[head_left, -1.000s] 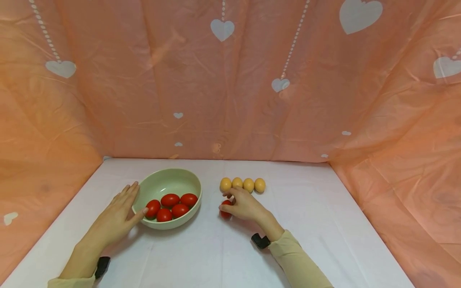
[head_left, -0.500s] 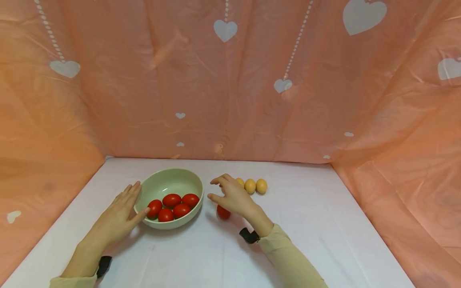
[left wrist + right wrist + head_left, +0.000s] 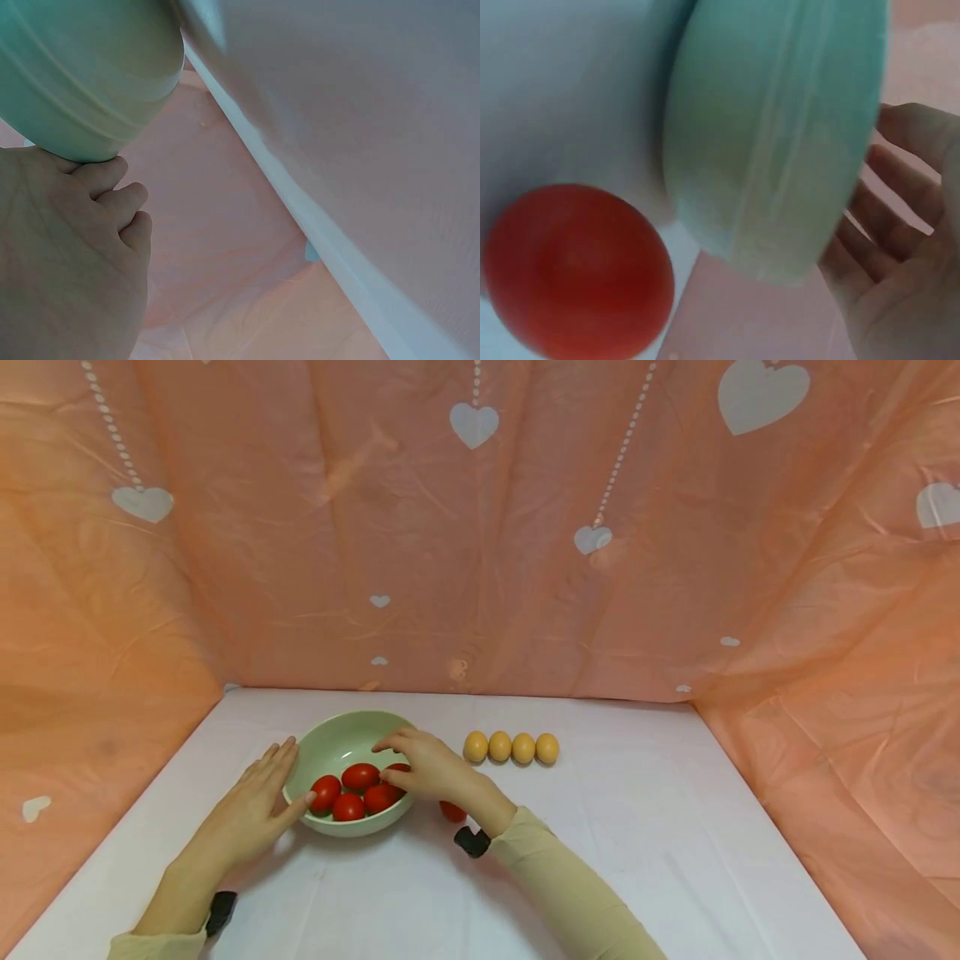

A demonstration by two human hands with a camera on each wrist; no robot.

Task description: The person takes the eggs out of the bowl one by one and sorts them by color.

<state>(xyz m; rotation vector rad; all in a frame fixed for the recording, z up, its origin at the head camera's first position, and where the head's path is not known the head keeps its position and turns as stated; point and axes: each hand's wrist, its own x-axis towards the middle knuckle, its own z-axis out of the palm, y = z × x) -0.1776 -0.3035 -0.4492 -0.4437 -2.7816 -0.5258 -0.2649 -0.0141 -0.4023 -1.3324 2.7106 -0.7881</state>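
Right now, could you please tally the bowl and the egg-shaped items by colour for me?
Green bowl: 1
Red egg-shaped items: 6 (5 inside the bowl, 1 outside it)
Yellow egg-shaped items: 4
Total: 11

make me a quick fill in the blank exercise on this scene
1. The right hand extends over the bowl, whose colour is pale ____.
2. The number of yellow egg-shaped objects in the row is ____.
3. The lone egg-shaped object, outside both bowl and row, is coloured ____.
4. The hand touching the bowl's outer wall is the person's ____ one.

Missing words: green; four; red; left.
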